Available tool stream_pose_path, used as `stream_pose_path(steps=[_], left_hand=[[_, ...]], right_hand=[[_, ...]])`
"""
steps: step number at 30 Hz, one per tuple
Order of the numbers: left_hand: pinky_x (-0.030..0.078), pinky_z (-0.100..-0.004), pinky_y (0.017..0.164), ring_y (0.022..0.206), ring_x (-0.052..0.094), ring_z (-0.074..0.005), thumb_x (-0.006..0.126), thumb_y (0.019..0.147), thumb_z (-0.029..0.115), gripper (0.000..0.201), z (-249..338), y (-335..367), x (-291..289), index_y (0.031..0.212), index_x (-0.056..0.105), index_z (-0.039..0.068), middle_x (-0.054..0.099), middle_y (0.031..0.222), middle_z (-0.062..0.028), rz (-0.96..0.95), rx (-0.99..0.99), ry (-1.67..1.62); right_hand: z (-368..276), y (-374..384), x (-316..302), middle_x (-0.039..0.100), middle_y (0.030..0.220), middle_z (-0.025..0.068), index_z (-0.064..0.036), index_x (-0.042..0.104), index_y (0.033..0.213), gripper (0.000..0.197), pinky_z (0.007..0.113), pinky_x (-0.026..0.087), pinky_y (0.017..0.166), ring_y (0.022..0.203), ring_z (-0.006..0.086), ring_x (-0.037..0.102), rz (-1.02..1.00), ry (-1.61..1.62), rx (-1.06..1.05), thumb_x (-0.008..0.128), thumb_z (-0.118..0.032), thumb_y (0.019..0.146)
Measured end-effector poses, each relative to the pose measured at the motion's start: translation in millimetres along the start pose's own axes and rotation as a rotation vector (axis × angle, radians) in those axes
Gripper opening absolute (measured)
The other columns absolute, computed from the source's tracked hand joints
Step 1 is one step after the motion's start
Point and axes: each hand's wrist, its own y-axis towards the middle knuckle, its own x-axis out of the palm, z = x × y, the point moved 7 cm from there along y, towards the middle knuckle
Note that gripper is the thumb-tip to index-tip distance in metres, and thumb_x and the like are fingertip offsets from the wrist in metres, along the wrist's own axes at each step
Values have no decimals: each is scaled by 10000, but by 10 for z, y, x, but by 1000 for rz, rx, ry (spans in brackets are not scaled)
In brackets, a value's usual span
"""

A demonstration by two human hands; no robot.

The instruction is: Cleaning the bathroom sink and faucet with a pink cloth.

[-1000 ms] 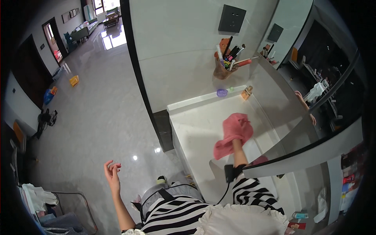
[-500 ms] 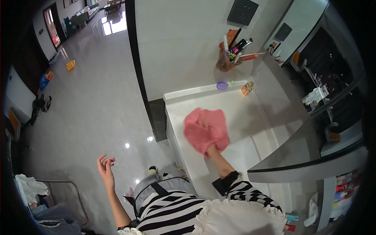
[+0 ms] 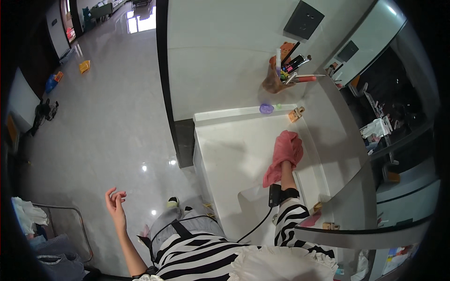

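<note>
Since 0.5 s ago, the right hand (image 3: 286, 166) and pink cloth (image 3: 284, 152) have shifted rightward over the white counter (image 3: 222, 164). The cloth covers the right fingers, so I cannot tell whether they are spread or pressed together; the left hand's (image 3: 116, 206) are loosely bent, slightly apart and bare, above the floor (image 3: 93, 154). Beyond the cloth stand a bottle (image 3: 295, 114) and 2 small items, purple (image 3: 266, 108) and green (image 3: 279, 106), below a filled cup (image 3: 273, 83).

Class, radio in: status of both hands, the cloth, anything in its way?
Left hand empty, half curled. Right hand mostly covered by pink cloth over counter. Small bottle just beyond cloth, not touching.
</note>
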Motion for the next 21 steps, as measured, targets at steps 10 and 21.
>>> stream_pose_path(steps=[10, 21], left_hand=[[401, -241, 679, 781, 531, -117, 448, 863, 121, 220, 28, 68, 198, 1069, 420, 49, 579, 832, -60, -59, 2, -30], [392, -232, 663, 775, 528, -111, 457, 859, 120, 217, 35, 8, -12, 1064, 424, 54, 577, 822, -52, -4, -10, -4]], right_hand=[[-1916, -1250, 130, 497, 976, 62, -71, 509, 948, 175, 294, 390, 817, 936, 158, 464, 154, -474, -692, 416, -168, 837], [-711, -39, -189, 494, 921, 57, -74, 503, 899, 125, 278, 391, 790, 894, 149, 461, 160, -376, -374, 421, -140, 832]])
